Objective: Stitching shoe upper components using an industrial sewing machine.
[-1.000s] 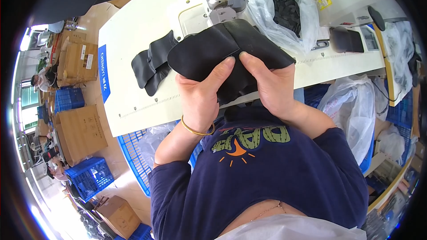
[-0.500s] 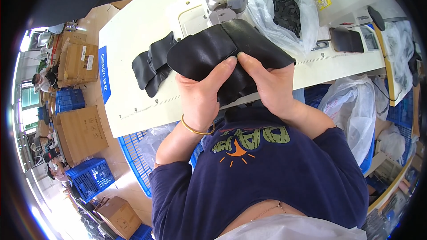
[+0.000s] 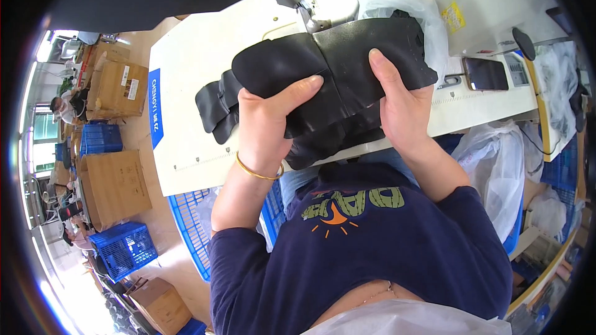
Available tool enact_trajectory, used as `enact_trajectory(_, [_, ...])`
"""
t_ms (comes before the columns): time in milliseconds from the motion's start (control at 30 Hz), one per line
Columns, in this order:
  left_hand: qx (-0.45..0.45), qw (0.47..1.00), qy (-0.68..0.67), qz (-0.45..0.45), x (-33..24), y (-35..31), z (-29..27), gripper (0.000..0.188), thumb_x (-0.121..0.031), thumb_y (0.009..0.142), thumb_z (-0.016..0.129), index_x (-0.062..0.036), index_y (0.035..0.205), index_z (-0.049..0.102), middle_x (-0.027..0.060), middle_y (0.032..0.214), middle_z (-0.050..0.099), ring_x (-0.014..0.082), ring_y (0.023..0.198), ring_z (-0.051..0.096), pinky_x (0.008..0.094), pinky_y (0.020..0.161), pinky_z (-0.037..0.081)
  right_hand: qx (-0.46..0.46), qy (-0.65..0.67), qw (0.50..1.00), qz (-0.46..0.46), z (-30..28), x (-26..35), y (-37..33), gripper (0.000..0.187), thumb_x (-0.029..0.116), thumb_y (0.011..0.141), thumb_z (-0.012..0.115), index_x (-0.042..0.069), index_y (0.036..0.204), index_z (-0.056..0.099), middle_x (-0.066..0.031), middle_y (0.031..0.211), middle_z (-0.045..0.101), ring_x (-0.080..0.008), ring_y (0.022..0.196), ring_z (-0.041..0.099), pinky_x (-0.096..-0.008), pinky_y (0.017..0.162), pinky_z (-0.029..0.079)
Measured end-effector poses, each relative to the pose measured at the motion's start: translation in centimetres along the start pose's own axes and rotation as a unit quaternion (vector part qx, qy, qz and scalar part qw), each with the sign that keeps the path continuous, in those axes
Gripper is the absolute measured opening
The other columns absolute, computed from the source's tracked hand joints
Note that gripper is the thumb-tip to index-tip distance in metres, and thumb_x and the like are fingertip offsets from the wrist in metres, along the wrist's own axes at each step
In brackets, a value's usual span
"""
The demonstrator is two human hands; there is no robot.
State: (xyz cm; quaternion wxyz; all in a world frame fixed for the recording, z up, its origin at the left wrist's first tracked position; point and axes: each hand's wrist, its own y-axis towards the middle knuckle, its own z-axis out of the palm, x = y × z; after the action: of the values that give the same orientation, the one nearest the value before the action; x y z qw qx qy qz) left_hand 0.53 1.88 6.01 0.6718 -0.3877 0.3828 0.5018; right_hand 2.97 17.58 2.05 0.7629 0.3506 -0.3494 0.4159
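Between my two hands a black leather piece point(image 3: 360, 56) is spread open, with a seam running down its middle. My left hand point(image 3: 273, 111) grips its left part, thumb lying on top and fingers hidden underneath. On the right part my right hand point(image 3: 400, 102) holds in the same way, its thumb pointing up the leather. More black leather hangs folded below the seam. Just beyond the piece stands the sewing machine head point(image 3: 316, 15). Left of my left hand, other joined black pieces point(image 3: 214, 108) lie on the white table point(image 3: 180, 142).
A clear plastic bag point(image 3: 437, 37) of black pieces stands behind the leather. At the right lie a dark phone point(image 3: 486, 74) and a grey box-like housing point(image 3: 490, 12). Blue crates point(image 3: 192, 229) sit below the table edge. Cardboard boxes point(image 3: 118, 183) stand on the floor at left.
My hands have moved apart, and the leather is spread flatter, showing more of the seam. My right thumb has shifted right and up, away from the seam. The view has tilted slightly.
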Motion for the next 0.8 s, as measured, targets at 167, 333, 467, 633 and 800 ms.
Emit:
enact_trajectory(167, [0.046,0.999,-0.008,-0.024,-1.1,2.0,-0.5,0.021,0.005,0.074,0.068,0.0029,0.095,0.065,0.0105,0.088,0.068,0.0174,0.076,0.066,0.0286,0.07,0.055,-0.001,-0.076,0.995,0.064,0.8,1.3,1.4,0.011,0.009,0.088,0.062,0.004,0.098,0.061,-0.0007,0.083,0.061,-0.005,0.059,0.055,-0.0181,0.04,0.038])
enact_trajectory(333, [0.072,0.996,0.024,-0.048,-2.2,4.0,-0.8,0.023,0.005,0.074,0.069,0.0025,0.096,0.065,0.01,0.087,0.067,0.0172,0.076,0.066,0.0281,0.07,0.055,0.015,-0.065,0.997,0.033,1.2,1.0,3.6,0.016,0.018,0.088,0.065,0.003,0.081,0.062,0.0013,0.064,0.057,-0.0037,0.045,0.047,-0.0182,0.038,0.036])
enact_trajectory(467, [0.07,0.997,0.019,-0.035,-2.5,5.6,-0.7,0.023,0.004,0.074,0.069,0.0012,0.096,0.064,0.0086,0.086,0.067,0.016,0.075,0.065,0.0277,0.068,0.054,0.035,-0.06,0.997,0.039,1.2,0.7,5.1,0.017,0.019,0.086,0.066,0.003,0.083,0.063,-0.0002,0.065,0.059,-0.0039,0.046,0.048,-0.0186,0.039,0.037])
enact_trajectory(633, [0.073,0.996,0.03,-0.027,-2.9,7.2,-0.5,0.021,0.005,0.074,0.068,0.0011,0.095,0.064,0.0078,0.085,0.066,0.0154,0.074,0.064,0.0275,0.067,0.053,0.015,-0.075,0.995,0.062,1.4,0.6,6.6,0.017,0.019,0.086,0.067,0.002,0.087,0.066,-0.0003,0.066,0.06,-0.0043,0.047,0.049,-0.019,0.039,0.038])
enact_trajectory(800, [0.061,0.997,0.039,-0.029,-3.2,7.9,-0.3,0.016,0.005,0.074,0.068,0.0014,0.089,0.066,0.0072,0.083,0.066,0.0152,0.073,0.064,0.0269,0.066,0.053,0.009,-0.07,0.996,0.053,1.4,0.4,7.0,0.018,0.02,0.085,0.069,0.002,0.088,0.067,-0.0002,0.066,0.06,-0.0046,0.048,0.05,-0.019,0.04,0.039])
